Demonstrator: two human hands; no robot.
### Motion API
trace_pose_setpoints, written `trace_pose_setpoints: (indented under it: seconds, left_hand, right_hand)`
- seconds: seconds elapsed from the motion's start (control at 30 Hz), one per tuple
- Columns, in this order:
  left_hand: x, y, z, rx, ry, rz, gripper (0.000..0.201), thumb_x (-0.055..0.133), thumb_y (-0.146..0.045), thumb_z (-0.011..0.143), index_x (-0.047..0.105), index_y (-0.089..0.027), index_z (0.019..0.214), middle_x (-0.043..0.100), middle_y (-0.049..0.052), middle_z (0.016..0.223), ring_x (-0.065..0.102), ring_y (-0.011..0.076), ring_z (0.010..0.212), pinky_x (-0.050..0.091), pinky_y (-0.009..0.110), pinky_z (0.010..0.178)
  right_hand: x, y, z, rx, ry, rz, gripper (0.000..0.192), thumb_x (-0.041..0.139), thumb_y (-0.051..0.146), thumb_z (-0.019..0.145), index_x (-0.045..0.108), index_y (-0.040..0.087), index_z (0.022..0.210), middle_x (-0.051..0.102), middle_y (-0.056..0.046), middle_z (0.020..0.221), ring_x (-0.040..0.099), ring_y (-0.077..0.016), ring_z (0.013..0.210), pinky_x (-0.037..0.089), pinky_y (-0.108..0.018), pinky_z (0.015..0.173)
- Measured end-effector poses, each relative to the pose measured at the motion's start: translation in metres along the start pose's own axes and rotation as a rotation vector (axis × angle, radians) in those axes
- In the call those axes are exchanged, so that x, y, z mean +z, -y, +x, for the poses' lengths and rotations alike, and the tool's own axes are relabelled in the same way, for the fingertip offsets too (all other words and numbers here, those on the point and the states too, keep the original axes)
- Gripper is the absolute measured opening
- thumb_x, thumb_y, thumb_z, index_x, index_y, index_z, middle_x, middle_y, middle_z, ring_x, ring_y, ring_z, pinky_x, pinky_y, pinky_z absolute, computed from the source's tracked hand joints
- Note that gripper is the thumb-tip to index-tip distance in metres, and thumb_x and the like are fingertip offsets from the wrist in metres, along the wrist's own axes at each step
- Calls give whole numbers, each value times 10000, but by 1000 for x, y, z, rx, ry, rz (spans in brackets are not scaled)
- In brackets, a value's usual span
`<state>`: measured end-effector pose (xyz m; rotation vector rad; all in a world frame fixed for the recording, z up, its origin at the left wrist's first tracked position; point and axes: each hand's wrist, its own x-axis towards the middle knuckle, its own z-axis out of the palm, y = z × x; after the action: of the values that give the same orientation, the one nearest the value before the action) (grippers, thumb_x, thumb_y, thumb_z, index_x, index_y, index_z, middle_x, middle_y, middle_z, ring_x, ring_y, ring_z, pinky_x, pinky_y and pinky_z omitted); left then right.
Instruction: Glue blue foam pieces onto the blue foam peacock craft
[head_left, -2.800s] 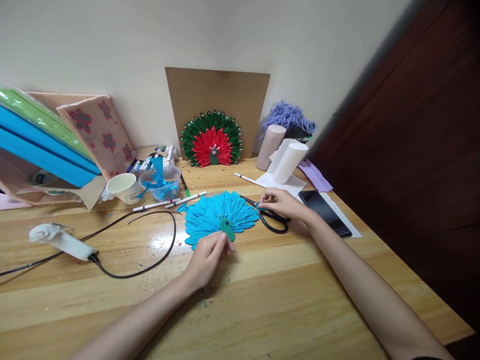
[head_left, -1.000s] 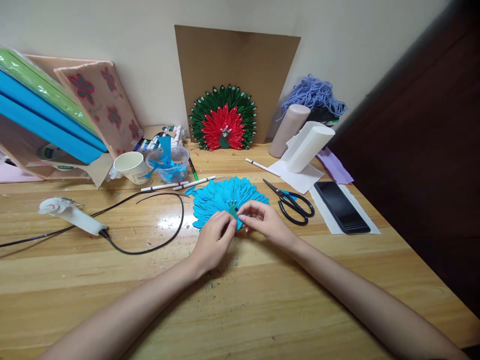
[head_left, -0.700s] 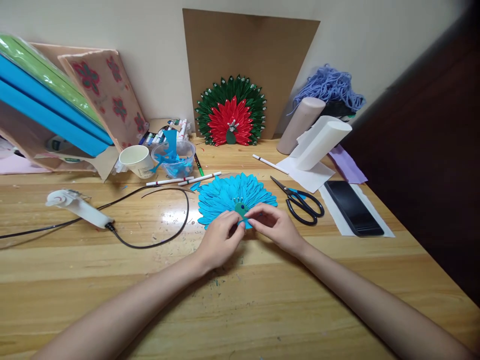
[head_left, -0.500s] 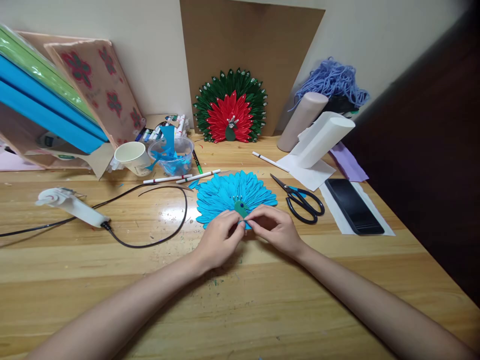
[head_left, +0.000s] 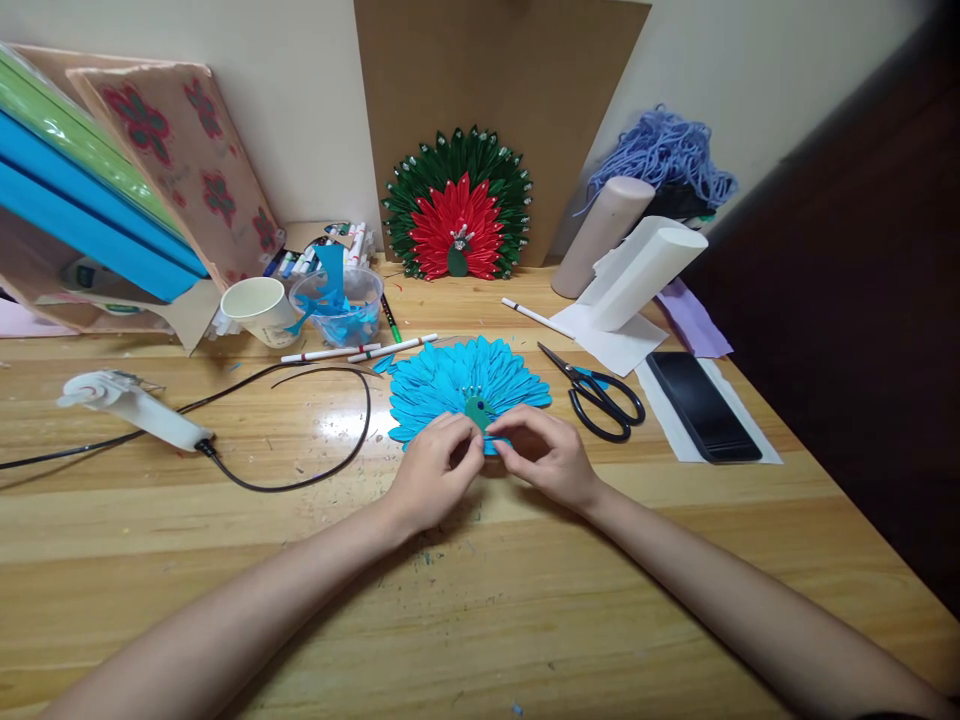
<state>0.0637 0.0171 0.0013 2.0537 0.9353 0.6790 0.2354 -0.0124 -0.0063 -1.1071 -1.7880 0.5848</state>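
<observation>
A blue paper peacock [head_left: 431,385] with layered feathers lies on the table, with a green body [head_left: 477,409] and a dark eye at its lower middle. My left hand [head_left: 435,472] is at its lower left edge, thumb and forefinger pinched together beside the green body; anything between them is hidden. At the lower right edge, my right hand [head_left: 555,460] has its thumb and forefinger slightly apart, their tips at the blue paper just below the green body.
Black-handled scissors [head_left: 606,404] and a phone [head_left: 703,407] lie to the right. A glue gun [head_left: 142,408] with its cable is at left. Behind are a paper cup [head_left: 259,312], a plastic tub [head_left: 360,300] of blue scraps, markers [head_left: 394,347], and a red-and-green peacock [head_left: 457,215] against cardboard.
My fingertips have drawn a little apart from where they met below the green body; the right thumb and forefinger have parted. The whole view has shifted slightly.
</observation>
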Motion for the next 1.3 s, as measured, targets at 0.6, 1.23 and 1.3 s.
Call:
trace_pose_setpoints:
  seconds: [0.6, 1.23, 1.3]
  left_hand:
    - [3, 0, -3, 95, -29, 181, 175, 419, -227, 897, 556, -168, 806, 568, 26, 758, 481, 152, 742, 364, 275, 661]
    - [0, 2, 3, -110, -23, -195, 236, 444, -298, 878, 604, -158, 775, 603, 19, 732, 520, 132, 677, 396, 253, 632]
    - [-1, 2, 4, -120, -20, -212, 238, 450, -302, 874, 604, -156, 765, 600, 16, 720, 516, 127, 664, 392, 246, 619]
  right_hand:
    - [1, -2, 1, 269, 74, 177, 72, 523, 239, 826, 513, 200, 766, 522, -1, 739, 501, -133, 691, 422, -259, 627]
    - [-1, -1, 0, -51, 8, -96, 135, 539, 144, 808, 593, 245, 880, 635, -21, 786, 583, -163, 732, 476, -313, 669]
    - [-1, -1, 0, -76, 9, -101, 143, 539, 135, 807, 593, 243, 883, 639, -22, 779, 586, -162, 727, 475, -309, 662]
